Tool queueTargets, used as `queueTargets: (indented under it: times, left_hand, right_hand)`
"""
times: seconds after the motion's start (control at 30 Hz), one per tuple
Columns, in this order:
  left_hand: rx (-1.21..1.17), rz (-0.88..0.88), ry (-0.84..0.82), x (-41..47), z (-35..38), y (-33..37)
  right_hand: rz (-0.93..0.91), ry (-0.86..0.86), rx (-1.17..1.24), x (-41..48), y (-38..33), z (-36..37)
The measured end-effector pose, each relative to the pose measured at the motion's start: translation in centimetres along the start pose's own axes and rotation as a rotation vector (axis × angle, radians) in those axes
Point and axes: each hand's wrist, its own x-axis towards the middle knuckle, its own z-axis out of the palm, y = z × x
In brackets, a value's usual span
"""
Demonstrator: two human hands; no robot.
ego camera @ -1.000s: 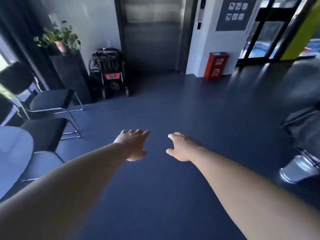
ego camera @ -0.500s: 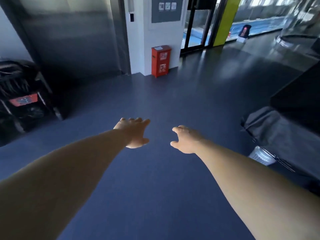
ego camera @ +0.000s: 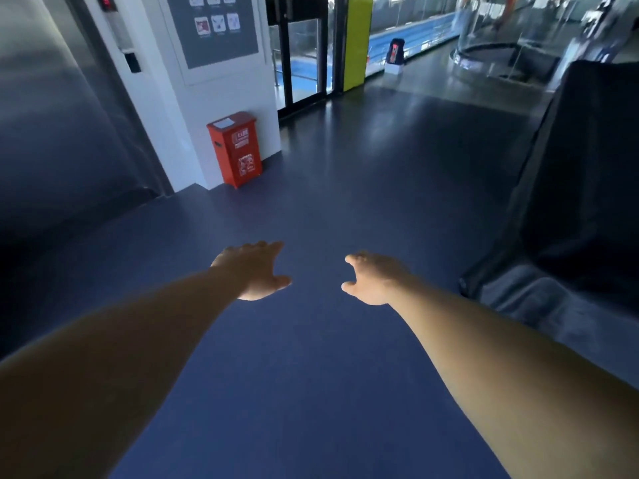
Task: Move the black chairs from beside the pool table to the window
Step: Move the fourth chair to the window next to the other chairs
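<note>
Dark blue floor (ego camera: 311, 188); red box (ego camera: 235, 148) against a white pillar (ego camera: 221, 91) bearing a grey board (ego camera: 221, 39); glass doors (ego camera: 302, 63) beside a yellow-green column (ego camera: 356, 39); daylight beyond.

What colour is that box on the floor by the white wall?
The box is red, seen in the head view.

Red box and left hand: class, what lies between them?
Only bare blue floor lies between the red box and the left hand, as the head view shows.

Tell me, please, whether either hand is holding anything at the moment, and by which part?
Nothing is held. The left hand and the right hand both hover empty over the blue floor, fingers relaxed.
</note>
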Motion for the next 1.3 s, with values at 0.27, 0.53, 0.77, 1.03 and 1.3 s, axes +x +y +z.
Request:
queueTargets:
  times: [0.27,0.53,0.77,1.03,1.3]
  left_hand:
    - [0.025,0.142,0.033,25.8,-7.7,-1.0]
    - [0.102,0.347,0.049,54.5,-14.3,2.0]
    - [0.176,0.516,0.038,75.8,-22.1,11.7]
    - [0.208,0.574,-0.006,101.8,-27.7,25.6]
    - [0.212,0.646,-0.014,123.4,-35.9,36.4]
  right_hand:
    - [0.104,0.019,0.022,19.9,8.9,-8.5]
    - [0.289,-0.027,0.052,39.8,21.0,-15.2]
    - [0.436,0.018,0.197,52.4,35.4,-22.9]
    - [0.55,-0.013,0.237,68.7,56.8,-28.1]
    - [0.62,-0.044,0.235,81.5,75.1,-37.6]
